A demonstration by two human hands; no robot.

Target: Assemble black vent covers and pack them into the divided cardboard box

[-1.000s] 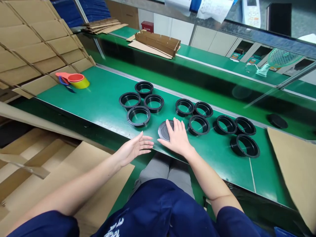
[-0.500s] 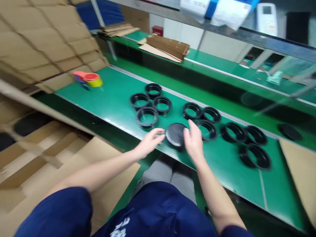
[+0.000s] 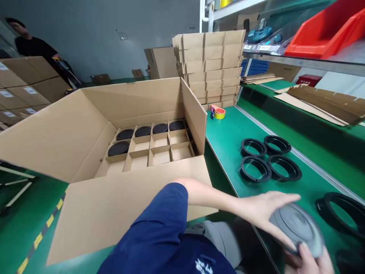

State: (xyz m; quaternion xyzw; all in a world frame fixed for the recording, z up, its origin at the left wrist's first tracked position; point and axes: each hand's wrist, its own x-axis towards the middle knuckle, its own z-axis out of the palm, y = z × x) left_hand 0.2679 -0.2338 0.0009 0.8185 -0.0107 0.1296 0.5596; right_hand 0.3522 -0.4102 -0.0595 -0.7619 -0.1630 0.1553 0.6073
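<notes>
At the lower right, my right hand (image 3: 310,262) grips the near edge of a round black lid-like disc (image 3: 296,224), its fingertips over the rim. My left hand (image 3: 273,209) has thumb and fingers spread wide around the disc's left side. Several black rings (image 3: 256,169) lie on the green bench (image 3: 225,140) beyond my hands, and a larger-looking ring (image 3: 342,213) lies right of the disc. To the left, an open carton (image 3: 134,95) with cardboard dividers holds several black discs (image 3: 119,148) in its back and left compartments.
Tape rolls (image 3: 219,113) lie at the bench's far end, by stacked cardboard dividers (image 3: 211,68). A red bin (image 3: 322,34) stands on the shelf above. A person (image 3: 34,49) is behind boxes (image 3: 25,83) at the far left. Flat cardboard (image 3: 319,102) lies on the right shelf.
The view has swung left, bringing the open carton into sight. My right hand now grips the disc's near edge, and my left hand has spread around its other side.
</notes>
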